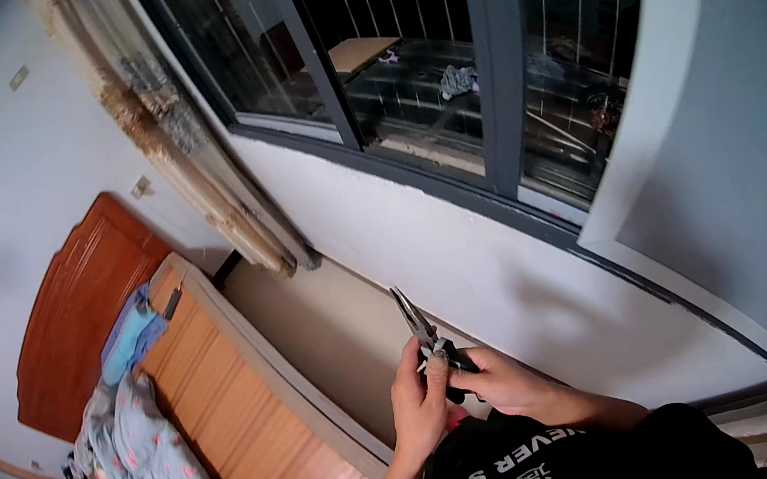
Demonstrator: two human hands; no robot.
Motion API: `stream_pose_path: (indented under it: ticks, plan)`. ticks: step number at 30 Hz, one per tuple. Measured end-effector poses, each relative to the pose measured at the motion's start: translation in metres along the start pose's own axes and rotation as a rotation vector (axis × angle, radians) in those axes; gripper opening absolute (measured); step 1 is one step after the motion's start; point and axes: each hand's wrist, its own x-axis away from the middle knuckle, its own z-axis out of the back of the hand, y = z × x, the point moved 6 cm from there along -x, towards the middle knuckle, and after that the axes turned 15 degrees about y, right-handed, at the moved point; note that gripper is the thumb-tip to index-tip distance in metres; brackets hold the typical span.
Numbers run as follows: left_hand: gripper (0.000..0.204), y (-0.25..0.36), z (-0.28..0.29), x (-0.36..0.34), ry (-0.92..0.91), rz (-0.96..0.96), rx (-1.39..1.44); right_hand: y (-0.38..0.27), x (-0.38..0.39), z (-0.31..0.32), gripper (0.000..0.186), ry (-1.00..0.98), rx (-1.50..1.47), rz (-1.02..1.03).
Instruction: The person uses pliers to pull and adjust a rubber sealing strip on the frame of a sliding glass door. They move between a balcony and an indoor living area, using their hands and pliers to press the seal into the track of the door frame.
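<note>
Long-nose pliers (412,316) with dark handles are held up in front of my body, their slim metal jaws pointing up and away from me. My left hand (415,407) is closed round the pliers from the left, its thumb near the pivot. From the right, my right hand (504,382) grips the dark handles. The two hands meet at the middle of the tool and hide part of it. Whether anything small sits between the fingers cannot be made out.
A wooden bed (227,398) with a reddish headboard (89,299) stands at the left, bearing a floral quilt (152,461) and folded blue cloth (131,337). A patterned curtain (189,170) hangs beside a dark-framed barred window (487,70). A white wall (558,312) runs along my right.
</note>
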Motion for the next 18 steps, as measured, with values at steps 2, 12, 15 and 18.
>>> stream_pose_path:
  ticks: [2, 12, 15, 18]
  plan:
    - [0.032, -0.003, 0.010, -0.039, -0.014, 0.007, -0.003, -0.015, -0.028, -0.014, 0.012, 0.053, 0.043, -0.045]
    - [0.045, -0.016, 0.016, -0.202, -0.102, -0.118, -0.068, -0.048, -0.181, -0.028, 0.012, 0.190, -0.118, 0.086]
    - [0.043, -0.005, 0.023, -0.253, -0.071, -0.308, -0.188, -0.058, -0.237, -0.027, 0.014, 0.183, -0.039, 0.103]
    - [0.035, 0.023, 0.027, -0.307, 0.000, -0.474, -0.238, -0.105, -0.286, -0.042, 0.020, 0.169, -0.028, 0.293]
